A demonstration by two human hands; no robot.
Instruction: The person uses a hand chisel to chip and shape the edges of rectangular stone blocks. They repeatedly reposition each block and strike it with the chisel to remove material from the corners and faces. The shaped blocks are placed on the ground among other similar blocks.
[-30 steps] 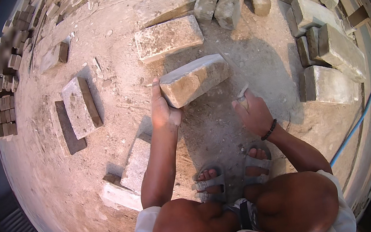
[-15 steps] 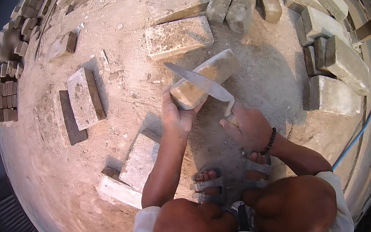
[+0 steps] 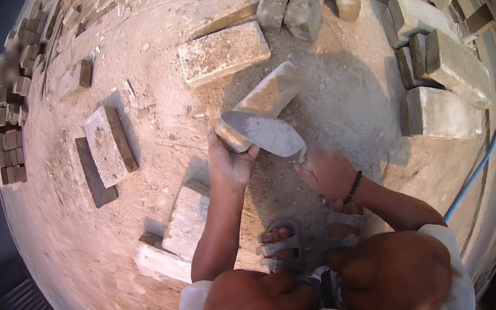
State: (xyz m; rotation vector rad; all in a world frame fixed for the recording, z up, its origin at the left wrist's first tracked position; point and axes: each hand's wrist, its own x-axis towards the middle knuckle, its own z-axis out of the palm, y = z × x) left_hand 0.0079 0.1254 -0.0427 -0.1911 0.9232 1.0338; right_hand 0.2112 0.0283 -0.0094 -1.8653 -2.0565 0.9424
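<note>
My left hand (image 3: 230,163) grips the near end of a long, sandy-coloured brick (image 3: 271,93), thumb and fingers on either side of it. The brick slants away from me toward the upper right. In my right hand (image 3: 327,173) is a pointed metal trowel (image 3: 270,132), its handle mostly hidden by the closed fingers. The broad grey blade lies over the near part of the brick and hides some of it, its tip toward the left. Whether blade and brick touch, I cannot tell.
Just beyond lies a speckled brick (image 3: 225,53). Loose bricks (image 3: 110,146) sit on the left, others (image 3: 187,221) beside my left forearm. A pile of blocks (image 3: 457,67) stands on the right, near a blue hose (image 3: 488,153). My sandalled feet (image 3: 280,244) are below my hands.
The trowel blade has turned from nearly edge-on to showing its broad face, and has come nearer the brick's close end. The brick has shifted slightly left in view, still in my left hand.
</note>
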